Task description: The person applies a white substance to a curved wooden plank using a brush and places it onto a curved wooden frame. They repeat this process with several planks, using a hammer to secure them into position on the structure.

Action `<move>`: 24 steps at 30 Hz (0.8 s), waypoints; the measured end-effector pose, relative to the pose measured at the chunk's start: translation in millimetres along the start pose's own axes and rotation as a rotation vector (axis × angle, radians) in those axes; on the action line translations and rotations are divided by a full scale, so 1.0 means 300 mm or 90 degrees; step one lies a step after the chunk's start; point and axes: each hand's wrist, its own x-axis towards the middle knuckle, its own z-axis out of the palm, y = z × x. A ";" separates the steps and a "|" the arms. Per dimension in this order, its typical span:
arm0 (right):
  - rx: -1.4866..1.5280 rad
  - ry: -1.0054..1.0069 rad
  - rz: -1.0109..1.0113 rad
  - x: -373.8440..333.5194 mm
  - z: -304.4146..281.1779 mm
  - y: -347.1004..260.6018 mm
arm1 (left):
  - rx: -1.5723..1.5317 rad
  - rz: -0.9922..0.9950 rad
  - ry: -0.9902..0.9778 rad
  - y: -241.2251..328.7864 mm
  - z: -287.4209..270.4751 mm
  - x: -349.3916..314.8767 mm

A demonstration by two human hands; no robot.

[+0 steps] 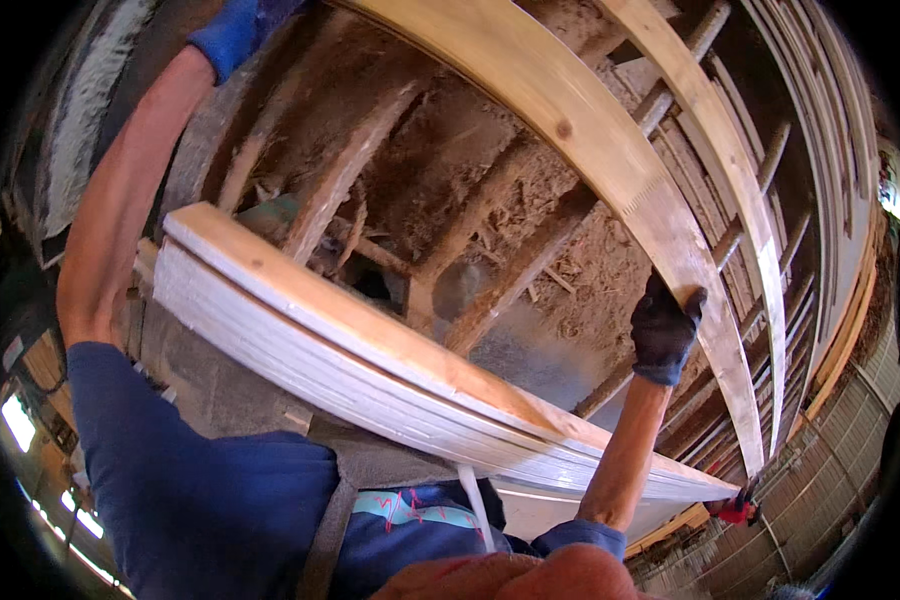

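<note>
A person's right hand [664, 330], in a dark glove, grips a curved wooden beam [610, 150] overhead, while the blue-gloved left hand [232, 32] reaches up, its grip out of sight.

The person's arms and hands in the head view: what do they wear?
The right hand wears a dark, black-looking glove with a grey-blue cuff. The left hand wears a bright blue glove, cut off by the top edge. Both forearms are bare; blue sleeves end near the elbows. No watch or markings show.
</note>
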 end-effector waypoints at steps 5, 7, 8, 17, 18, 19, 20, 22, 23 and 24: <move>-0.100 -0.086 0.053 0.104 -0.041 -0.096 | -0.112 -0.185 0.097 0.164 0.009 0.051; -0.114 -0.181 0.102 0.106 -0.105 -0.117 | 0.020 -0.151 0.099 0.181 0.009 0.036; -0.114 -0.141 0.095 0.070 -0.076 -0.092 | -0.108 -0.095 -0.028 0.224 -0.040 -0.008; -0.078 0.113 0.194 -0.345 -0.132 0.079 | -0.135 -0.165 -0.012 0.124 -0.094 -0.419; -0.081 0.106 0.190 -0.323 -0.145 0.074 | -0.129 -0.146 0.003 0.154 -0.084 -0.421; -0.084 0.100 0.186 -0.291 -0.163 0.070 | -0.130 -0.134 0.016 0.167 -0.066 -0.406; -0.084 0.083 0.180 -0.250 -0.163 0.067 | -0.128 -0.116 0.038 0.171 -0.056 -0.381; -0.128 0.100 0.117 -0.125 -0.098 0.045 | -0.085 -0.099 0.034 0.147 -0.034 -0.271; -0.150 0.116 0.091 -0.104 -0.076 0.038 | -0.044 -0.104 0.013 0.138 -0.032 -0.232; -0.155 0.114 0.094 -0.123 -0.048 0.032 | 0.020 -0.145 0.005 0.219 -0.036 -0.216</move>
